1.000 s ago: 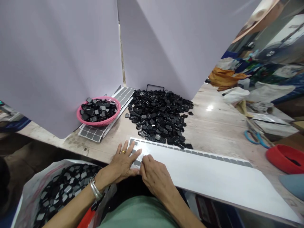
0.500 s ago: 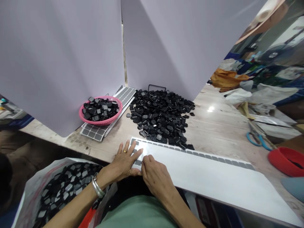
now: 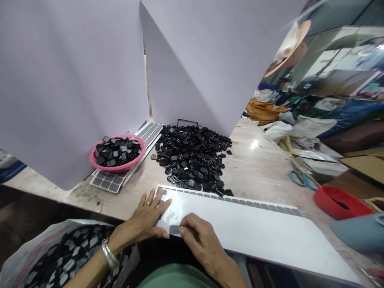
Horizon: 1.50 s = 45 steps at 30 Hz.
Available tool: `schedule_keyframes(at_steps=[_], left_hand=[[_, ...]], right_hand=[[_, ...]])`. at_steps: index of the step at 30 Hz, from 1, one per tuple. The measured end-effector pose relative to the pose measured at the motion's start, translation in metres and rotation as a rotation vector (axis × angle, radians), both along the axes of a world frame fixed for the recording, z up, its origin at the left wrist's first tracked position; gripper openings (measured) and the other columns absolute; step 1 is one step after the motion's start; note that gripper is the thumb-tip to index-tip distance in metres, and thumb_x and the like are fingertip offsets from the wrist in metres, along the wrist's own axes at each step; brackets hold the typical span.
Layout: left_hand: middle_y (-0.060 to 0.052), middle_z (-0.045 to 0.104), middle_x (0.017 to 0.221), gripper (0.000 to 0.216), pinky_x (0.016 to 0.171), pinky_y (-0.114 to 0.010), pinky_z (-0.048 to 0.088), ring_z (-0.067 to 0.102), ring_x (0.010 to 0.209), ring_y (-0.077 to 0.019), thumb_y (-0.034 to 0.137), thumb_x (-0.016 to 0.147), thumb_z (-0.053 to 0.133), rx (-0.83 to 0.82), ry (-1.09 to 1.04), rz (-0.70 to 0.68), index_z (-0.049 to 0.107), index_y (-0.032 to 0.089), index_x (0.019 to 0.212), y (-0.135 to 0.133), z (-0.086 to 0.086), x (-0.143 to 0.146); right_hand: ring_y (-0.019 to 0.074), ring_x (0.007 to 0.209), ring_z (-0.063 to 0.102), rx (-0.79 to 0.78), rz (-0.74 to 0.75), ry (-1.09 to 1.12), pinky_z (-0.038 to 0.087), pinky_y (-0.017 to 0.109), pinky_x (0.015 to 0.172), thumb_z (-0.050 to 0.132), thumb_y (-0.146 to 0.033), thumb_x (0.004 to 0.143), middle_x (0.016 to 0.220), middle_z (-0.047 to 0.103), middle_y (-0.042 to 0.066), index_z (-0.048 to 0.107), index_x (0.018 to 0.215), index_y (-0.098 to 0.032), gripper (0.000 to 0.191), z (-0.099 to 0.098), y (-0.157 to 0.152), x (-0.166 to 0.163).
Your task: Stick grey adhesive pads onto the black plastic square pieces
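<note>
A long white backing sheet (image 3: 240, 224) lies along the front of the table, with a row of grey stickers (image 3: 255, 205) along its far edge. My left hand (image 3: 148, 216) rests flat on the sheet's left end, fingers spread. Close to its thumb, my right hand (image 3: 199, 236) pinches a grey rounded-square sticker (image 3: 174, 229) by its right edge. Whether that sticker is fully off the sheet I cannot tell. Beyond the sheet is a heap of small black plastic pieces (image 3: 195, 156).
At the left, a pink basket (image 3: 117, 169) of black pieces stands on sticker sheets (image 3: 106, 183). A bag (image 3: 69, 256) of similar pieces is below the table edge. Blue scissors (image 3: 301, 179), a red container (image 3: 342, 204) and a grey-blue object (image 3: 358, 234) are at right. Tall panels (image 3: 186, 64) rise behind.
My right hand has moved nearer the sheet's front edge, and a grey sticker now shows at its fingertips. Fewer grey stickers show beside my left hand. The whole view has shifted.
</note>
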State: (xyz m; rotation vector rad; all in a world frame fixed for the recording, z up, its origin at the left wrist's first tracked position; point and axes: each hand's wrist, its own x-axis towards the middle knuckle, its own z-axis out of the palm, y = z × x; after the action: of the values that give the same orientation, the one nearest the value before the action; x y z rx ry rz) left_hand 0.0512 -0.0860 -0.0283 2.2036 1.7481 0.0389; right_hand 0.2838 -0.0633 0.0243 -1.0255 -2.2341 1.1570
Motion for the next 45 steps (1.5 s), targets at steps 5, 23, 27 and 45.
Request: schedule_keyframes(at_steps=[5, 23, 27, 45], left_hand=[[-0.014, 0.047, 0.137, 0.063, 0.105, -0.051, 0.034, 0.038, 0.129, -0.0324, 0.056, 0.085, 0.050, 0.175, -0.286, 0.121, 0.040, 0.025, 0.139, 0.024, 0.027, 0.004], [-0.001, 0.057, 0.079, 0.022, 0.067, -0.027, 0.041, 0.053, 0.073, -0.0152, 0.033, 0.086, 0.045, 0.214, -0.616, 0.352, 0.061, 0.017, 0.087, 0.090, 0.051, 0.027], [0.000, 0.059, 0.069, 0.019, 0.055, -0.023, 0.040, 0.054, 0.059, -0.0121, 0.033, 0.076, 0.060, -0.315, -1.062, 0.216, 0.059, 0.015, 0.084, 0.054, 0.064, 0.051], [-0.001, 0.058, 0.070, 0.032, 0.048, -0.017, 0.037, 0.049, 0.050, -0.0051, 0.039, 0.080, 0.065, -0.642, -1.660, 0.433, 0.057, 0.012, 0.096, 0.015, 0.047, 0.093]], right_hand=[[0.0146, 0.064, 0.045, -0.105, -0.156, 0.045, 0.035, 0.026, 0.060, 0.045, -0.041, 0.091, 0.068, 0.049, -0.002, 0.051, 0.076, -0.020, 0.027, -0.004, -0.004, 0.040], [0.0162, 0.068, 0.049, -0.224, -0.334, 0.168, 0.040, 0.028, 0.065, 0.053, -0.051, 0.086, 0.074, 0.053, 0.000, 0.064, 0.097, -0.021, 0.033, -0.020, -0.008, 0.067], [0.0111, 0.055, 0.042, -0.387, -0.213, 0.370, 0.037, 0.025, 0.051, 0.056, -0.050, 0.085, 0.073, 0.049, -0.002, 0.052, 0.129, -0.023, 0.052, -0.016, -0.003, 0.063], [0.0016, 0.037, 0.035, -0.717, -0.075, 0.597, 0.018, 0.014, 0.033, 0.065, -0.036, 0.078, 0.069, 0.051, -0.005, 0.054, 0.122, -0.022, 0.047, -0.023, -0.010, 0.048]])
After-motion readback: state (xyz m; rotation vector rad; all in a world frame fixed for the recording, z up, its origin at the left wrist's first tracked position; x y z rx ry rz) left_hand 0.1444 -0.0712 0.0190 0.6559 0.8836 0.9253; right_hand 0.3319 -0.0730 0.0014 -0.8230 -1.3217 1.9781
